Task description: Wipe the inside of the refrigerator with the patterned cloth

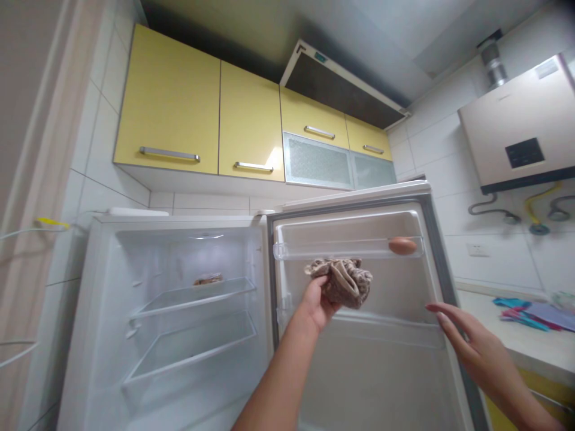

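Observation:
My left hand (318, 304) grips a bunched brown patterned cloth (345, 282) in front of the inner side of the open fridge door (359, 377). My right hand (471, 341) is beside the door's right edge, its fingers stretched out and nothing in them; whether they touch the door I cannot tell. A brown egg (402, 245) lies at the right end of the upper door shelf (332, 248). Inside the fridge, a small brown package (208, 279) rests on the upper glass shelf (197, 296).
Yellow wall cabinets (175, 102) and a range hood (341, 84) hang above. A water heater (521, 120) is on the right wall. Blue, pink and purple cloths (539, 314) lie on the counter (534, 344) at right. A lower glass shelf (193, 344) spans the fridge.

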`<action>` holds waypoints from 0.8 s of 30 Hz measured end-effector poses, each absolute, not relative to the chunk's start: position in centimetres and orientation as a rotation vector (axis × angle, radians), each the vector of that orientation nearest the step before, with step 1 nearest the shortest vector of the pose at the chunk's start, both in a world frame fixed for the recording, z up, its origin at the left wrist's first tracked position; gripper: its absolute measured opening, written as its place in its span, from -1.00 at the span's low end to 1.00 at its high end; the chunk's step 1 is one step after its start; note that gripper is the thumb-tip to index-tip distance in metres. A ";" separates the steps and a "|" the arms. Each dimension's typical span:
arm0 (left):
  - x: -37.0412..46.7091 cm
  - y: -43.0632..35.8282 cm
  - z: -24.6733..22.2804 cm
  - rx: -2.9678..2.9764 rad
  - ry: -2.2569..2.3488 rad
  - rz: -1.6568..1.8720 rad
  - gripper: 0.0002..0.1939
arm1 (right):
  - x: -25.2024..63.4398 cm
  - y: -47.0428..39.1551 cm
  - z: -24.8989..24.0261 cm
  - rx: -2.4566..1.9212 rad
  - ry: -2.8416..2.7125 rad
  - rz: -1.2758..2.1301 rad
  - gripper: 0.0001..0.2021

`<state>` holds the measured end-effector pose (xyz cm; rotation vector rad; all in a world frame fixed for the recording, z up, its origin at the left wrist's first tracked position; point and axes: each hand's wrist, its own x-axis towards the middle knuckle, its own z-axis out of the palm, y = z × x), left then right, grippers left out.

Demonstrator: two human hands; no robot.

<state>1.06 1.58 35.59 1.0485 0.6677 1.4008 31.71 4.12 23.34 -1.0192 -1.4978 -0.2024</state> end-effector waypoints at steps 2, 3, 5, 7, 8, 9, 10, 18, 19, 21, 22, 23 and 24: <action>1.7 0.1 34.7 0.969 0.549 1.473 -0.78 | 31.1 3.6 25.0 -1.035 -1.453 -0.244 -0.45; 1.9 -0.7 34.1 0.926 0.478 1.517 -0.76 | 30.8 3.2 26.1 -1.032 -1.419 -0.261 -0.44; 2.0 -1.8 32.9 0.826 0.345 1.618 -0.74 | 30.0 2.4 28.5 -0.996 -1.350 -0.290 -0.41; 1.2 -2.5 31.6 0.724 0.277 1.743 -0.76 | 29.3 1.8 31.1 -0.899 -1.306 -0.325 -0.41; 0.6 -2.6 31.1 0.691 0.252 1.806 -0.78 | 29.0 1.6 32.3 -0.829 -1.297 -0.350 -0.40; -0.2 -2.6 30.7 0.678 0.223 1.866 -0.79 | 28.7 1.6 33.5 -0.760 -1.301 -0.380 -0.40; -1.1 -2.6 30.4 0.683 0.191 1.919 -0.79 | 28.4 1.6 34.6 -0.700 -1.316 -0.412 -0.41; -5.3 -1.3 33.0 0.778 0.204 2.019 -0.88 | 27.2 3.3 37.4 -0.607 -1.445 -0.501 -0.61; -5.3 -1.1 34.0 0.785 0.214 1.989 -0.89 | 27.2 3.4 37.4 -0.604 -1.439 -0.499 -0.61; -4.9 -0.8 36.3 0.807 0.239 1.936 -0.92 | 27.2 3.6 37.3 -0.597 -1.435 -0.488 -0.60; -4.7 -0.6 37.5 0.816 0.258 1.918 -0.92 | 27.3 3.6 37.3 -0.593 -1.432 -0.478 -0.60; -4.5 -0.3 38.7 0.818 0.290 1.914 -0.90 | 27.3 3.6 37.3 -0.591 -1.426 -0.468 -0.60; -4.3 0.0 39.7 0.814 0.328 1.924 -0.88 | 27.4 3.6 37.4 -0.591 -1.420 -0.455 -0.60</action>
